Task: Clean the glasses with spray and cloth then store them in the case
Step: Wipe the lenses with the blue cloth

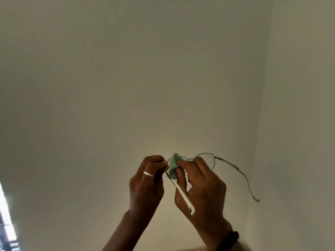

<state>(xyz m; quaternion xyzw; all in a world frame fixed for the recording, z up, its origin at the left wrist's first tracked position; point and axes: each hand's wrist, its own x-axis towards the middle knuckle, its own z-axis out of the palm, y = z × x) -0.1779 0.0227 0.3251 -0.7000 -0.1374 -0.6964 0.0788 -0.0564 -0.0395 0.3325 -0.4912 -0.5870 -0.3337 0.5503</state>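
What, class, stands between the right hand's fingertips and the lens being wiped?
Only the cloth. The right hand pinches this small green fold onto the left-hand lens of the glasses, while the left hand holds the frame's end. Nothing else intervenes.

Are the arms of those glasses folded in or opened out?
Opened out: the glasses have one arm swinging right, the other pointing down between the hands.
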